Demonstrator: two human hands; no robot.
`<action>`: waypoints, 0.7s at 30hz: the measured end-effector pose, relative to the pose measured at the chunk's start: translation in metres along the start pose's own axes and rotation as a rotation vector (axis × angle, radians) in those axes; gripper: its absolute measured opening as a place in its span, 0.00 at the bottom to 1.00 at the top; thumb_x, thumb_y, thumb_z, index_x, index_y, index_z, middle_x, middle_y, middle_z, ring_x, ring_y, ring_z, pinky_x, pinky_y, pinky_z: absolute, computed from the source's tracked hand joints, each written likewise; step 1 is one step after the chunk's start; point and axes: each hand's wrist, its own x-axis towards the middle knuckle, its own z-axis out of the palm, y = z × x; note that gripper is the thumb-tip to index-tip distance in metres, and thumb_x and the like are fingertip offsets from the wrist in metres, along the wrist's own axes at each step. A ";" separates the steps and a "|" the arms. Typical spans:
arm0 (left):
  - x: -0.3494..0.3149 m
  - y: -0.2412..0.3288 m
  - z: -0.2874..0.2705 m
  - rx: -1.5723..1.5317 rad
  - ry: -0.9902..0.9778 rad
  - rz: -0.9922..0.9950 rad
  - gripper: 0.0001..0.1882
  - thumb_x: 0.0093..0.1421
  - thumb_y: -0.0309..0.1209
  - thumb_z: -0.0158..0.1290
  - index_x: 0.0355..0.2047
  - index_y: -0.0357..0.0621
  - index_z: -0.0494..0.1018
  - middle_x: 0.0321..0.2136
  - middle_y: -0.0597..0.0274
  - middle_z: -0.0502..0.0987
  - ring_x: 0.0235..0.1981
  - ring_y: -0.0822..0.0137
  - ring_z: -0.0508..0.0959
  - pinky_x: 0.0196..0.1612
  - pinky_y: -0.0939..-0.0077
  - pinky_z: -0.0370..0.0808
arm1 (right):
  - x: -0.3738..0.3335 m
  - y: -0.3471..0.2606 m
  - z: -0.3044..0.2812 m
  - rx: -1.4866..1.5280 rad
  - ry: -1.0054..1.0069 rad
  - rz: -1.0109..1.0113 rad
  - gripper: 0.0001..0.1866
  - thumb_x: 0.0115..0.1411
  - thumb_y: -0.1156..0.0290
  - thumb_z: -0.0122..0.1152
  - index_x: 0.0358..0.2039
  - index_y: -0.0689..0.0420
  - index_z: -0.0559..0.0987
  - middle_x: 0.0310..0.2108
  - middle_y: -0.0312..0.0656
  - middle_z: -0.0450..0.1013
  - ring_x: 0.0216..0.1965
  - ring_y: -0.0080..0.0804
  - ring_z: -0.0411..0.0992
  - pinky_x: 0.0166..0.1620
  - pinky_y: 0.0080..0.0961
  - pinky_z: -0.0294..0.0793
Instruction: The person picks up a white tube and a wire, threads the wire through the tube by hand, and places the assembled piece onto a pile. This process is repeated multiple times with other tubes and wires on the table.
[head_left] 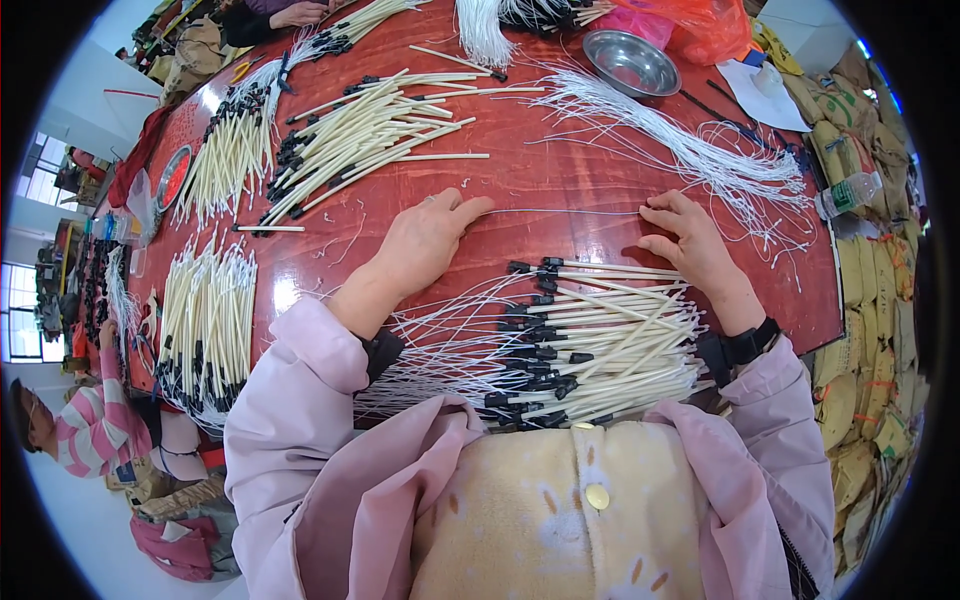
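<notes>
A thin white cord (565, 211) is stretched nearly straight between my two hands, just above the red table. One end is pinched in my left hand (425, 240), its fingers pressed together. At the other end, my right hand (692, 235) grips the cord between thumb and fingertips. Close to my body lies a pile of cream sticks with black end pieces (620, 335), with white cords trailing off to the left. Beyond my right hand a loose bunch of white cords (700, 150) spreads over the table.
More cream sticks (370, 130) lie in a heap at the far left, with bundled ones (208, 315) beside my left arm. A metal bowl (632, 64) and plastic bottle (850, 194) stand at the far right. Sacks (860, 330) line the right side; other people sit left and opposite.
</notes>
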 end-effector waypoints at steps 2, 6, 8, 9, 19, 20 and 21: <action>0.000 -0.002 0.001 0.030 -0.021 0.047 0.23 0.62 0.24 0.53 0.58 0.53 0.73 0.38 0.52 0.73 0.42 0.48 0.77 0.44 0.56 0.76 | 0.000 0.000 -0.001 -0.005 0.002 0.003 0.26 0.55 0.60 0.72 0.51 0.61 0.82 0.50 0.48 0.73 0.53 0.48 0.73 0.55 0.37 0.73; -0.002 -0.001 0.002 0.066 -0.027 0.130 0.20 0.62 0.24 0.52 0.55 0.50 0.74 0.39 0.52 0.74 0.43 0.47 0.78 0.45 0.56 0.76 | -0.001 0.004 0.001 -0.067 -0.042 -0.024 0.28 0.56 0.60 0.72 0.54 0.60 0.81 0.55 0.48 0.72 0.56 0.48 0.71 0.58 0.38 0.71; -0.007 0.005 0.002 0.018 0.044 0.102 0.15 0.62 0.25 0.51 0.50 0.46 0.74 0.38 0.51 0.75 0.42 0.47 0.78 0.46 0.57 0.77 | -0.004 0.003 0.003 -0.076 -0.036 -0.039 0.29 0.56 0.61 0.71 0.57 0.59 0.79 0.57 0.48 0.71 0.58 0.48 0.70 0.59 0.38 0.70; -0.010 0.006 0.004 0.017 0.043 0.107 0.15 0.62 0.25 0.51 0.50 0.46 0.74 0.38 0.51 0.75 0.42 0.47 0.78 0.46 0.57 0.77 | -0.005 0.002 0.005 -0.084 -0.032 -0.059 0.30 0.56 0.61 0.71 0.59 0.58 0.78 0.59 0.48 0.70 0.59 0.48 0.68 0.61 0.38 0.68; 0.007 0.025 0.010 0.370 -0.030 0.079 0.05 0.60 0.26 0.53 0.36 0.42 0.71 0.36 0.52 0.76 0.40 0.51 0.79 0.42 0.58 0.76 | -0.003 0.002 0.008 -0.064 -0.097 -0.140 0.36 0.59 0.60 0.67 0.66 0.59 0.69 0.67 0.47 0.64 0.65 0.50 0.62 0.67 0.40 0.59; 0.020 0.031 0.013 0.367 -0.049 0.113 0.05 0.59 0.26 0.53 0.36 0.42 0.71 0.35 0.53 0.77 0.40 0.52 0.79 0.42 0.58 0.76 | -0.001 0.000 0.008 -0.057 -0.119 -0.157 0.36 0.60 0.59 0.65 0.66 0.60 0.69 0.67 0.48 0.63 0.65 0.50 0.62 0.67 0.41 0.59; 0.031 0.032 0.024 0.312 -0.028 0.150 0.06 0.57 0.26 0.53 0.36 0.42 0.71 0.35 0.53 0.77 0.40 0.52 0.79 0.42 0.58 0.77 | 0.004 -0.004 0.011 -0.046 -0.140 -0.190 0.35 0.61 0.58 0.64 0.66 0.61 0.69 0.68 0.48 0.63 0.64 0.50 0.62 0.67 0.41 0.59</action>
